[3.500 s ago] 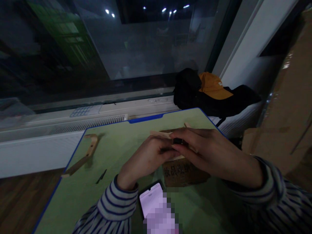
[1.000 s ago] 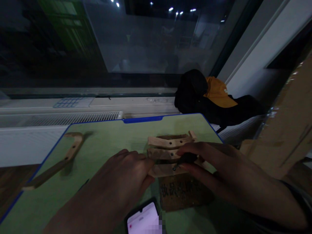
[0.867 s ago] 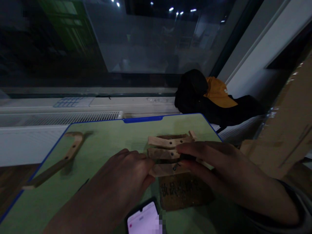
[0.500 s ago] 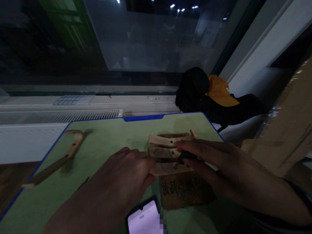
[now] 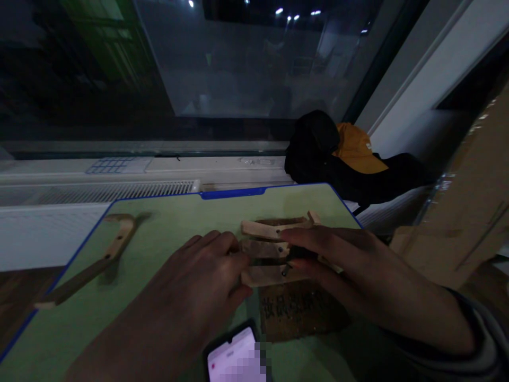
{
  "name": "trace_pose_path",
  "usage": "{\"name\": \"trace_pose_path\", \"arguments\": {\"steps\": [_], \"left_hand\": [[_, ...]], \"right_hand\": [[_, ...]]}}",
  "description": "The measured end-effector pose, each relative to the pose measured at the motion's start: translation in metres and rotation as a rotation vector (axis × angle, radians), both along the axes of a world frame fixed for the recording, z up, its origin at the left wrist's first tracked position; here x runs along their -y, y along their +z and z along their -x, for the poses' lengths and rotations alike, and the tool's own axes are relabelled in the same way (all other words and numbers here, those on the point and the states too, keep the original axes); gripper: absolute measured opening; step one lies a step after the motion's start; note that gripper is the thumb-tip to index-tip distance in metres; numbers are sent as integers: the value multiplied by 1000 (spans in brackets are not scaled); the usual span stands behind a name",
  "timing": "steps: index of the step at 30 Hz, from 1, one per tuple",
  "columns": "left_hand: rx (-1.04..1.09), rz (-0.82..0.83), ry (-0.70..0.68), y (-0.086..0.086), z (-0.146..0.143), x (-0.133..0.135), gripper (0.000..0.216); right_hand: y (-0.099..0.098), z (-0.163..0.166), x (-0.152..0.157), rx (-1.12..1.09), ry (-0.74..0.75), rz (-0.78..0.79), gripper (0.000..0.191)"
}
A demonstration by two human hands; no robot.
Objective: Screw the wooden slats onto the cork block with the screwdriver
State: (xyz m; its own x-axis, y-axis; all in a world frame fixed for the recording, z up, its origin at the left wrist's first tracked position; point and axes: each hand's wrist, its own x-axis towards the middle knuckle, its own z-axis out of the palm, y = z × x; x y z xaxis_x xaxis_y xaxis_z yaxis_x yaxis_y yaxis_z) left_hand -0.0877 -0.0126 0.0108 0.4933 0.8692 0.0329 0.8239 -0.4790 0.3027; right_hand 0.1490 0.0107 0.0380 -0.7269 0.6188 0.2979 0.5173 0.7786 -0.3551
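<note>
My left hand [image 5: 207, 281] is closed on the left ends of a wooden piece with several slats [image 5: 262, 274], its thumb by the nearest slat. Small dark holes show in the farther two slats. My right hand [image 5: 358, 278] pinches a short black-handled tool [image 5: 300, 253] over the slats. The tool's thin metal tip meets the nearest slat near its middle; whether it sits in a hole or on a screw I cannot tell. My right fingers cover the right part of the slats. Beneath them lies a brown board [image 5: 302, 318] with dark written characters.
A hook-shaped wooden piece [image 5: 119, 241] with holes lies at the left of the green, blue-edged table [image 5: 175, 217]. A lit phone [image 5: 233, 353] lies near me. Behind are a radiator [image 5: 167, 187], a window, a black bag [image 5: 310, 143] and an orange cap [image 5: 358, 148]; cardboard [image 5: 449, 223] stands right.
My right fingers have shifted slightly left, and the black handle between them has turned a little. My left hand keeps its hold on the slats. The view has shifted slightly.
</note>
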Motion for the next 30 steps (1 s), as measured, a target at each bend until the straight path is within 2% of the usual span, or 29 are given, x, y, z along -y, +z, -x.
{"name": "trace_pose_path", "arguments": {"steps": [4,8,13,17,23,30], "left_hand": [[-36,-73,-16,-2,2,1,26],[-27,-90,-49,0,-1,0,26],[-4,-67,-105,5,-5,-2,24],[-27,-44,-84,3,-3,-2,34],[-32,-52,-76,2,-1,-2,26],[1,-30,-59,3,-2,-4,26]], "right_hand": [[2,-6,-2,3,9,-5,43],[4,-12,-2,27,43,-4,50],[4,-10,-2,-7,43,11,44],[6,-6,-2,-10,36,35,38],[5,-6,-1,1,28,57,29],[-1,-5,-5,-46,61,38,39]]}}
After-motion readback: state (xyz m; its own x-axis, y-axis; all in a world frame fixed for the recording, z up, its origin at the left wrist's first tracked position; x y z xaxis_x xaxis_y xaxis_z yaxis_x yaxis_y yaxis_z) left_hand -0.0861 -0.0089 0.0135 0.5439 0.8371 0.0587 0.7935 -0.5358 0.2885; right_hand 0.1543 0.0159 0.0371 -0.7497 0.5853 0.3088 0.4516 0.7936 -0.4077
